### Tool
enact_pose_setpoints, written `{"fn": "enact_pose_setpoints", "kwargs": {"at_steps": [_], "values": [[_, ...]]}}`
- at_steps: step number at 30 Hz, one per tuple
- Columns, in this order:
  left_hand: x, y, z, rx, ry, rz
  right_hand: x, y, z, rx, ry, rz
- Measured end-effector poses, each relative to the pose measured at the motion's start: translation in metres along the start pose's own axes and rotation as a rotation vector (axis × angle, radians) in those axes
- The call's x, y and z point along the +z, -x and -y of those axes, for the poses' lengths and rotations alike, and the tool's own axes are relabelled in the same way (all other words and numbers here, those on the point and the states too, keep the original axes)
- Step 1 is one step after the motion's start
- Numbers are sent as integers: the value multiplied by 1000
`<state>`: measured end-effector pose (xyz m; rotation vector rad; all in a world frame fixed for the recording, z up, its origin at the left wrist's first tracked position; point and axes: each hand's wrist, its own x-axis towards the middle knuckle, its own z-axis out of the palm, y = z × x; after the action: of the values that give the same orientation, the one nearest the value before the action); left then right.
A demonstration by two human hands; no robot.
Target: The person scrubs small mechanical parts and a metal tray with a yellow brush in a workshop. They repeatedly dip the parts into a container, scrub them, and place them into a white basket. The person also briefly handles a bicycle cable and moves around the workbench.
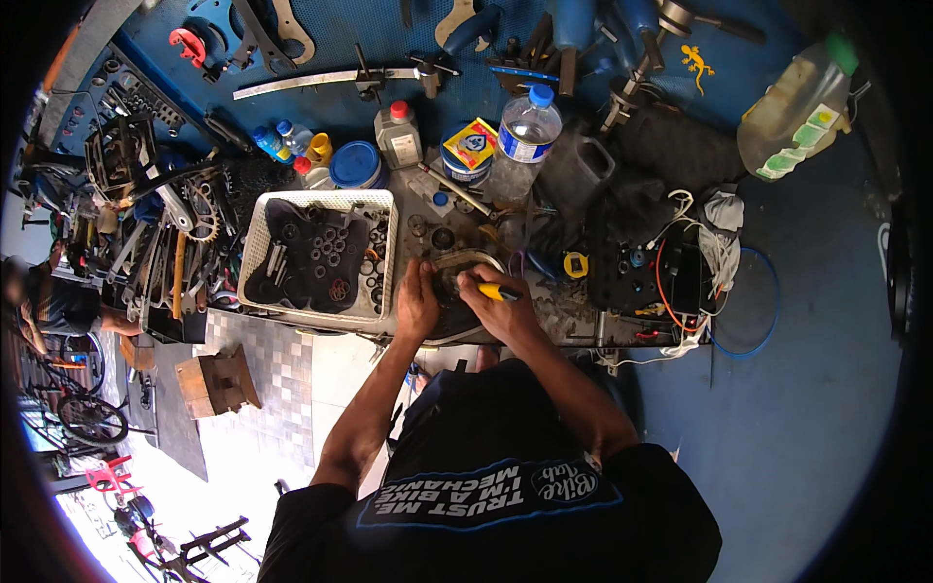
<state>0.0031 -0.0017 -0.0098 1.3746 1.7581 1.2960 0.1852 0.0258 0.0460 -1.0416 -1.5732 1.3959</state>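
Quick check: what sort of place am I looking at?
Probably a bicycle repair workshop: a toothed chainring, a white basket of small parts, and a bicycle wheel at lower left.

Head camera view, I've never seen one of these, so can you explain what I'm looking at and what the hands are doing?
There's no machine here: these are a person's own bare hands. The one picture comes from a wide fisheye camera worn on the head, looking down, so straight edges bend near its rim.

The right hand holds a yellow-and-black tool. The left hand is close beside it, but what its fingers grip is too dark to make out.

On the cluttered workbench, a white basket of small metal parts lies to the left. Beyond the hands stand a clear bottle with a blue cap and a blue-lidded tub; white cables lie to the right.
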Motion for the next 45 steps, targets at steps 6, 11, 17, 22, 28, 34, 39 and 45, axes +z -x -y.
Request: {"fn": "enact_pose_setpoints", "kwargs": {"at_steps": [6, 11, 17, 22, 28, 34, 39, 45], "values": [[-1, -3, -5, 24, 65, 7, 0, 0, -4, -16, -48, -22], [-9, -7, -2, 18, 107, -18, -18, 3, -21, 187, 543, 52], [-13, -3, 5, -478, 654, 96, -26, 22, -33, -133, 296, 81], [-12, -4, 7, -597, 469, 106, -32, 24, -33, -203, 664, 85], [8, -8, 41, -403, 109, 78, -18, 8, -25, 197, -47, -49], [8, -8, 38, -518, 154, 135, -20, 8, -16, 107, 169, -75], [-1, -7, 7, -682, 257, 220, -28, 6, -10, -121, 252, -133], [-2, -7, 16, -690, 228, 285, -31, 10, 0, -239, 254, -54]]}}
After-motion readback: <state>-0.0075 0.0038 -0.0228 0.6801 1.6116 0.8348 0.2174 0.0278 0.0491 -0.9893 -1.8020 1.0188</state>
